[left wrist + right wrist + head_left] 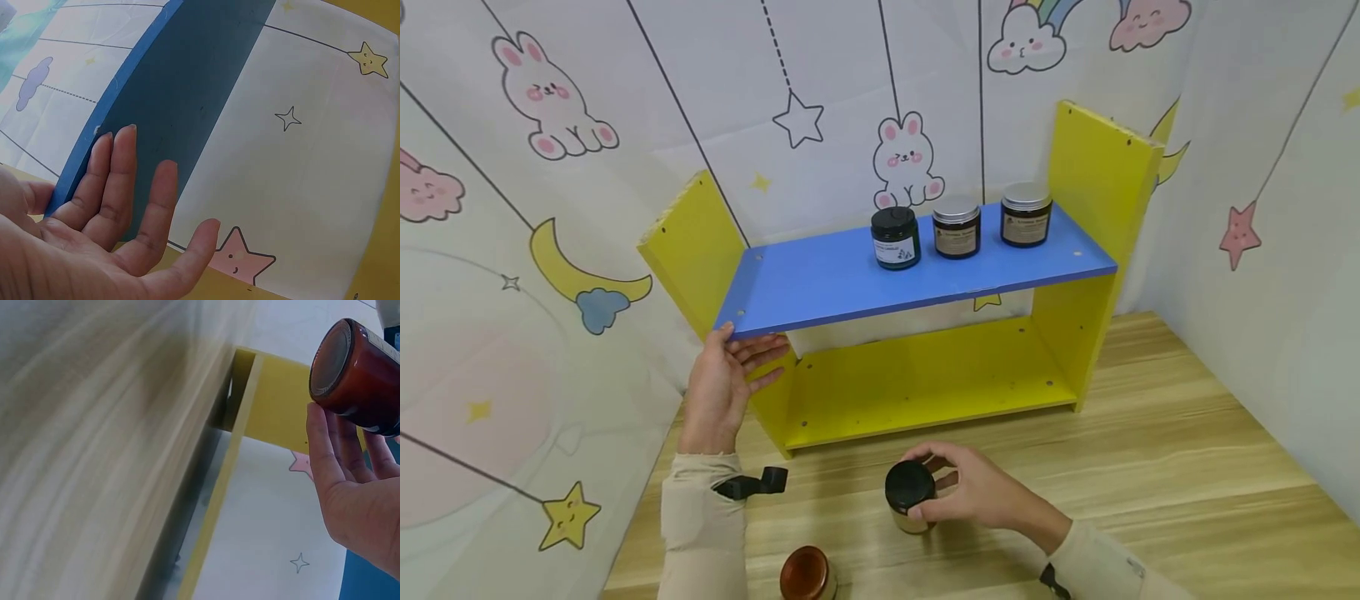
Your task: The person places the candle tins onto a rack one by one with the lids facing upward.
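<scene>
My right hand (973, 492) holds a dark amber glass candle jar (904, 492) with a black lid, thumb on the near side and fingers behind. In the right wrist view the base of the jar (331, 359) shows, raised above the tabletop. My left hand (722, 375) grips the front left corner of the blue shelf board (812, 283), thumb at its edge and fingers underneath. From the left wrist view, those fingers (125, 181) lie along the underside, the outer ones spread away. Three lidded jars stand on the blue board: a dark green one (895, 237) and two silver-lidded ones (957, 227) (1026, 215).
The yellow shelf frame (1097, 183) has upright sides and a lower yellow board (925, 379). An amber jar (807, 573) stands at the near edge of view on the wood-grain table (1187, 417). A cartoon-printed cloth (820, 50) hangs behind and at the sides.
</scene>
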The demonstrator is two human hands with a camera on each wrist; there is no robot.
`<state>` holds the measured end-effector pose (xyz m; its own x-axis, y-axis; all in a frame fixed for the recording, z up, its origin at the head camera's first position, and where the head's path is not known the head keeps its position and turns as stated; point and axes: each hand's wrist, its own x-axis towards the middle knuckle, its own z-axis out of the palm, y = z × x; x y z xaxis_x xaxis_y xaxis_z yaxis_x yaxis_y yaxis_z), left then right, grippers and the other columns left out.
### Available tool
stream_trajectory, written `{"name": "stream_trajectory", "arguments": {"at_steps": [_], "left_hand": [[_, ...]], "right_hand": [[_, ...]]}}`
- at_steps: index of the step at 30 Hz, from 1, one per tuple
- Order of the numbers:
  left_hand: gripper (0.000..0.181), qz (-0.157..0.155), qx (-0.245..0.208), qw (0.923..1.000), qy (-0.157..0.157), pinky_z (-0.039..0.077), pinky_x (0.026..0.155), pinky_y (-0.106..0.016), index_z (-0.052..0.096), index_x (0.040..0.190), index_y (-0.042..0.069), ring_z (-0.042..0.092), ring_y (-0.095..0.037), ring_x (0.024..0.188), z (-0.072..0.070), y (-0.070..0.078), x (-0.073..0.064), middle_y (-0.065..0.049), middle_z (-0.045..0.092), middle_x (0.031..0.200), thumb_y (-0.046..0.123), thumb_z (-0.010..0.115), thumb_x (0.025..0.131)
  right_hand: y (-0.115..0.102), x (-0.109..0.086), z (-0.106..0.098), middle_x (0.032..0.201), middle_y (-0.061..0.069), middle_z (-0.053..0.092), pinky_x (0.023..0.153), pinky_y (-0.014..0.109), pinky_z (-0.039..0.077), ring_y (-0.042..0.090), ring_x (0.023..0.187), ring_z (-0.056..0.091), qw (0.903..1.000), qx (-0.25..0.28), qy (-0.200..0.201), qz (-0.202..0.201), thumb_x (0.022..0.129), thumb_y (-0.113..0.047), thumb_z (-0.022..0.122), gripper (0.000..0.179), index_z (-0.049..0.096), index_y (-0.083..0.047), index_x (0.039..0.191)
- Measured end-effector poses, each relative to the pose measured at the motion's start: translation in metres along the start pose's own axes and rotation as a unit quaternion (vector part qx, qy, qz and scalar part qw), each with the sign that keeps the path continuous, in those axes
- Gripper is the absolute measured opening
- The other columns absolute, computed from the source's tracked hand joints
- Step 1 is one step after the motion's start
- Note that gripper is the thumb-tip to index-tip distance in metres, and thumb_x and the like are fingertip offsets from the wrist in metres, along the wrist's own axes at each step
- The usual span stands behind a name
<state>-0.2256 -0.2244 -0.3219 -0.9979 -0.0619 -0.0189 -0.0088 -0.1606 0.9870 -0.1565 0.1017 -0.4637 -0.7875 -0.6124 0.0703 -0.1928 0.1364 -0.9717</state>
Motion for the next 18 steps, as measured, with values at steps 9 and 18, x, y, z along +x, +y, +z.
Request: {"name": "stream_trajectory", "arguments": {"at_steps": [9,18], "left_hand": [[0.053,0.005,0.0,1.0,0.0,0.046,0.099,-0.05,0.07,0.106,0.012,0.071,-0.02,0.104,0.0,0.0,0.001,0.002,0.077,0.1,0.042,0.026,0.112],[0.053,0.0,-0.001,1.0,0.001,0.048,0.098,-0.048,0.068,0.11,0.01,0.071,-0.02,0.103,0.0,0.0,0.0,0.003,0.077,0.099,0.042,0.025,0.112]], "right_hand": [[-0.016,0.004,-0.011,0.126,0.0,0.063,0.092,0.035,0.054,0.028,0.112,0.061,0.9997,-0.019,0.01,-0.015,0.086,-0.029,0.083,0.049,0.062,-0.028,0.13],[-0.033,0.012,-0.019,0.122,-0.003,0.066,0.092,0.035,0.054,0.021,0.11,0.063,0.9987,-0.031,0.019,-0.036,0.086,-0.027,0.083,0.049,0.063,-0.026,0.131]]}}
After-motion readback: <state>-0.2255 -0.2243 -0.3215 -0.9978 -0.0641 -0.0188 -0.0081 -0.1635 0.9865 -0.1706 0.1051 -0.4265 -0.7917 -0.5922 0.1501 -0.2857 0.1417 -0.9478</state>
